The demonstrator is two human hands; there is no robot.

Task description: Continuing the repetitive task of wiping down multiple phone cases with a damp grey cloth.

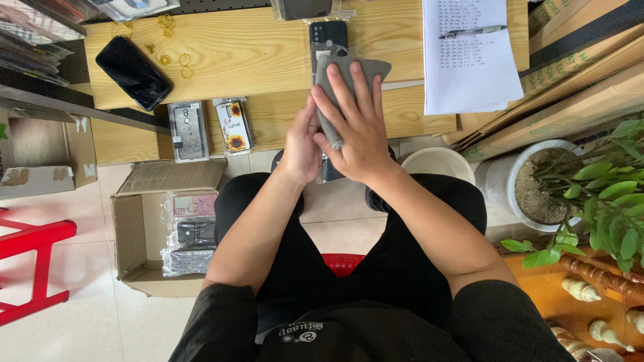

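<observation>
Both hands are up over the lap, working a grey phone case (349, 74). The right hand (355, 127) lies flat on the case with fingers spread wide, so the case is pressed under the palm and sticks out past the fingertips. The left hand (302, 144) sits just beside it, touching the right hand's thumb side, fingers curled in against the case's edge; can't quite tell how much of the case it actually grips.

Right beyond the fingertips, a dark phone (328, 33) lies on the wooden bench (255, 53), partly hidden by the case. Off to the left of the left hand are two packaged cases, a grey one (188, 131) and one with sunflowers (233, 125), and farther out a black phone (133, 72) lying at an angle. Right of the right hand there's a sheet of lined paper (469, 60) with a pen (473, 31) on top. Below the left hand, on the floor, an open cardboard box (131, 234) holds more packaged cases. A potted plant (537, 188) sits off to the right.
</observation>
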